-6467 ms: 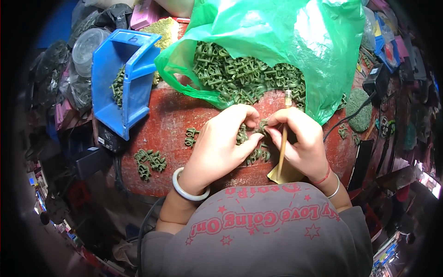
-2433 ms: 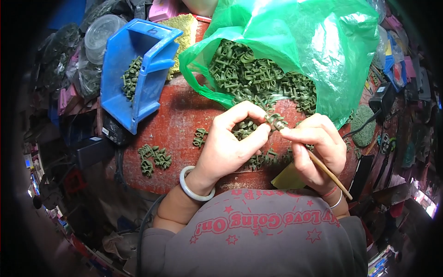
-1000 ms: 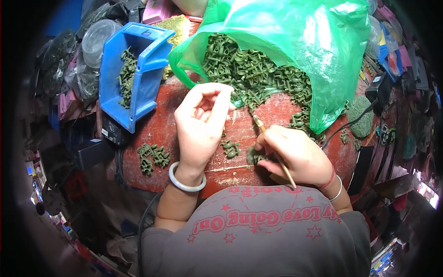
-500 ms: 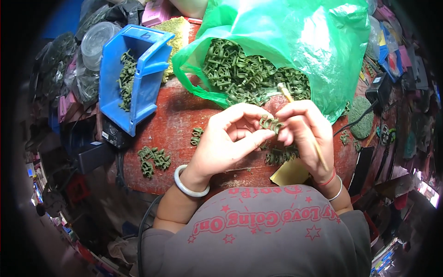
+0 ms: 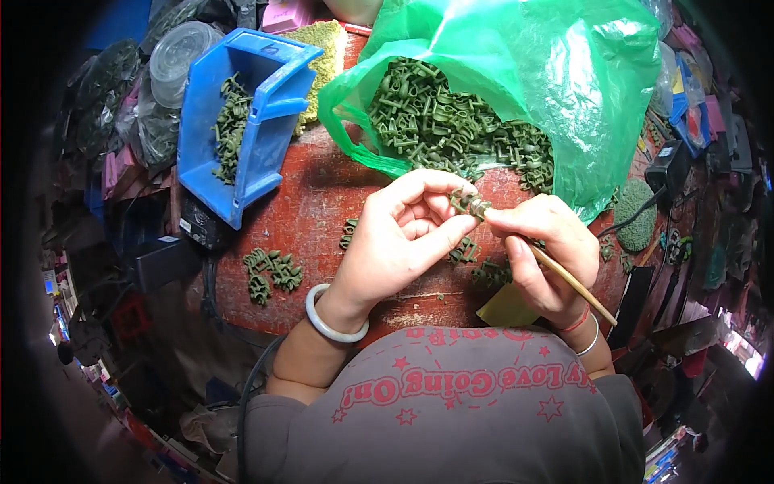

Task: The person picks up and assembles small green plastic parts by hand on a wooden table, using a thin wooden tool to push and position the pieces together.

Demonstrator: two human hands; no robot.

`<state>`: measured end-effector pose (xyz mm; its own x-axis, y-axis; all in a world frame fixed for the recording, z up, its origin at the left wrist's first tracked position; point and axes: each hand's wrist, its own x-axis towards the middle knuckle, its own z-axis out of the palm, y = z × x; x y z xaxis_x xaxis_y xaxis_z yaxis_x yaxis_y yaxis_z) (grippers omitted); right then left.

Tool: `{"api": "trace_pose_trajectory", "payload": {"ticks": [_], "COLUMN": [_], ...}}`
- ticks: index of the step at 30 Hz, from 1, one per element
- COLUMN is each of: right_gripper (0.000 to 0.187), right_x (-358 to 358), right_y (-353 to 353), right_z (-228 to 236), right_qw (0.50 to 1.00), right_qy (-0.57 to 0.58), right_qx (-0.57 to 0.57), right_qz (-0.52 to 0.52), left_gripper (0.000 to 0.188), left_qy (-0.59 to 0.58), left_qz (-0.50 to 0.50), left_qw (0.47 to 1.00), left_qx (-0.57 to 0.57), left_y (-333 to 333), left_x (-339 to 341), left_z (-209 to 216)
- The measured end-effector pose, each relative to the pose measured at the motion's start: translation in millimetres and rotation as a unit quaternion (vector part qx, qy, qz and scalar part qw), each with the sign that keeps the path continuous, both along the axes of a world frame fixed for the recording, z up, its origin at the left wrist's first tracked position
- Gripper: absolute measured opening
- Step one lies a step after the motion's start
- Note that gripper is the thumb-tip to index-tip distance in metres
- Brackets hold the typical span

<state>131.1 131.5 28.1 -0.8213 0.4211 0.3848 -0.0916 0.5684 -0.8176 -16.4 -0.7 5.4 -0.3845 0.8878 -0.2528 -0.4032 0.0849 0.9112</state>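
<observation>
My left hand (image 5: 401,240) pinches a small green ring-like piece (image 5: 470,203) between thumb and fingertips. My right hand (image 5: 554,246) grips a slim wooden stick (image 5: 574,282), its lower end sticking out below the palm. The fingertips of the right hand meet the green piece, and they hide the stick's upper end. Just under the hands, more green pieces (image 5: 463,252) lie on the red worktop (image 5: 322,194), with a folded yellow paper (image 5: 506,306) by the right wrist. A separate cluster of green pieces (image 5: 272,274) sits left of my left hand.
A green plastic bag (image 5: 592,105) gapes toward me, full of similar green pieces (image 5: 435,113). At far left a tilted blue bin (image 5: 256,153) holds some too. Behind it is a yellow spongy block (image 5: 321,52). A round green pad (image 5: 635,214) and black adapter (image 5: 669,165) stand at right.
The stick has swung round in my right hand: its pale tip no longer points up at the bag, and its other end now sticks out lower right. My left hand keeps its pinch.
</observation>
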Motion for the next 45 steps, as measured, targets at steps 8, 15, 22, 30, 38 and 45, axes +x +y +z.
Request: {"api": "trace_pose_trajectory", "payload": {"ticks": [8, 15, 22, 30, 38, 45], "right_gripper": [0.02, 0.038, 0.033, 0.024, 0.026, 0.031], "right_x": [7.6, -0.6, -0.4, 8.0, 6.6, 7.6], "right_y": [0.7, -8.5, -8.2, -6.3, -4.3, 1.8], "right_z": [0.9, -15.9, -14.1, -19.8, -7.0, -6.7], "right_qw": [0.955, 0.975, 0.974, 0.962, 0.958, 0.964], "right_qy": [-0.076, -0.188, -0.201, -0.231, -0.233, -0.228], "right_qx": [-0.273, 0.054, 0.005, 0.036, 0.055, -0.007], "right_qz": [-0.083, 0.108, 0.103, 0.14, 0.157, 0.137], "left_gripper": [0.029, 0.013, 0.011, 0.012, 0.011, 0.012], "left_qy": [-0.028, -0.206, -0.129, -0.09, -0.078, 0.004], "left_qz": [0.056, 0.066, 0.046, 0.079, 0.087, 0.052], "left_qw": [0.997, 0.975, 0.99, 0.993, 0.993, 0.999], "left_qx": [0.045, 0.05, 0.028, 0.02, 0.012, 0.01], "left_y": [1.8, -1.9, -1.6, 1.9, -0.5, 1.2], "left_x": [-7.5, -18.4, -15.3, -12.0, -12.5, -11.9], "left_z": [-1.4, -4.7, -3.5, -2.9, -1.0, 0.4]}}
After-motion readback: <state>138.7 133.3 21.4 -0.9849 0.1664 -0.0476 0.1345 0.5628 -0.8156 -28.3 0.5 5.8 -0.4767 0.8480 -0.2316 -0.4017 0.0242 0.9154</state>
